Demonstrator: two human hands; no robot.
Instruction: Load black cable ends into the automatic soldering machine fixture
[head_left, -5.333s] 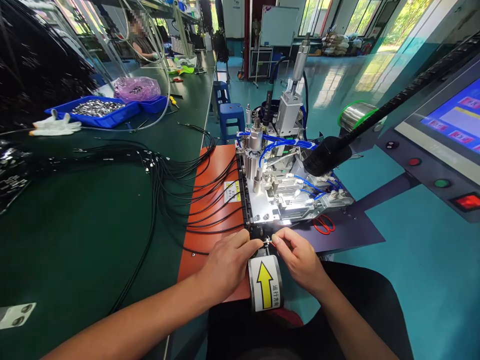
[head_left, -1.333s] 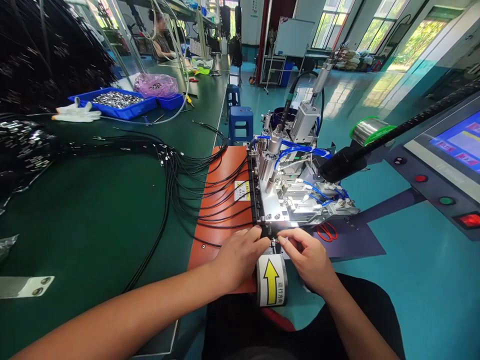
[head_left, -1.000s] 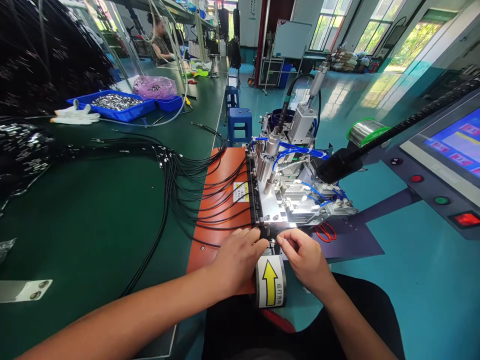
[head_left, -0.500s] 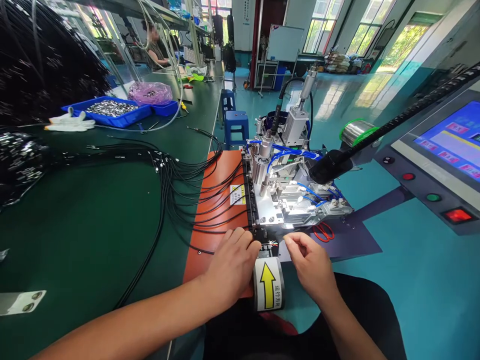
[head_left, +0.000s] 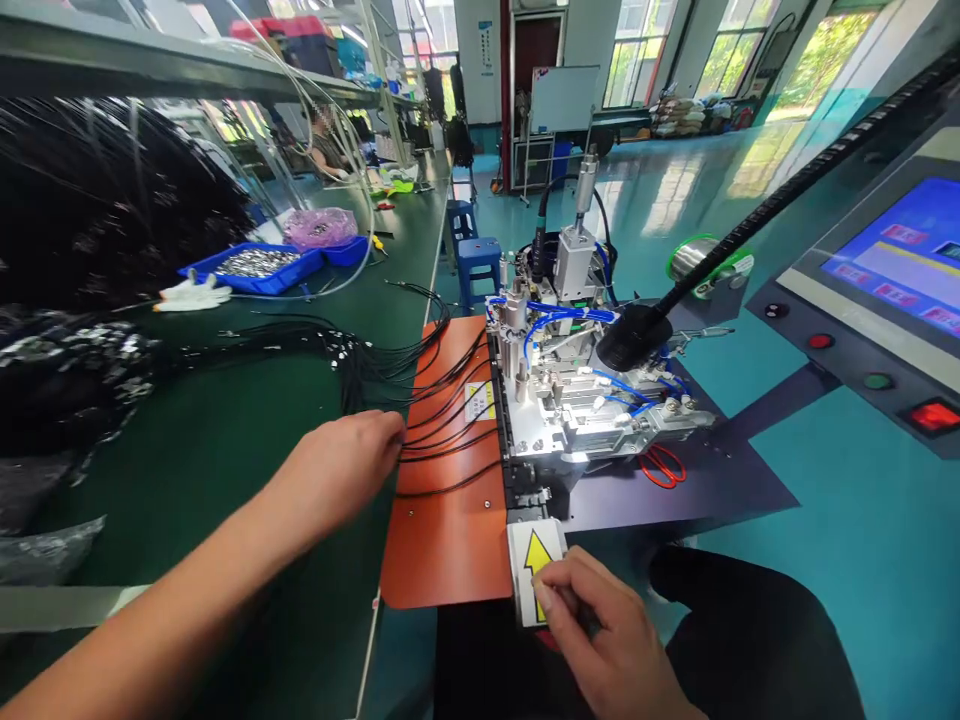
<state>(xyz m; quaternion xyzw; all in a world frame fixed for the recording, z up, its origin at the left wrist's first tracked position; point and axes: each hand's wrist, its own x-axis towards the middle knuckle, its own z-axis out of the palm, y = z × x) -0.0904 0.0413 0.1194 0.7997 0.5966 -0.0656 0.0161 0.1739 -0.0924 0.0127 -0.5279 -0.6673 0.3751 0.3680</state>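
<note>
My left hand [head_left: 352, 460] is over the left edge of the orange plate [head_left: 450, 560], its fingers curled in among the black cables [head_left: 442, 432]. What those fingers hold is hidden. Several cables run across the plate into the side of the metal machine [head_left: 577, 400]. My right hand [head_left: 611, 635] is closed in a pinch in front of the white block with a yellow arrow [head_left: 534, 550]; anything between its fingertips is too small to make out.
A control panel [head_left: 847, 320] and a black lamp arm [head_left: 735, 240] stand at right. Blue trays [head_left: 262, 280] of small metal parts, a white glove [head_left: 193, 293] and heaped black cables [head_left: 112, 220] are at left. Blue stools [head_left: 478, 262] and a seated person [head_left: 326, 150] are beyond.
My left hand has moved left from the machine's near end to the cables at the plate's edge. My right hand has come down and nearer, in front of the arrow block. The view has shifted.
</note>
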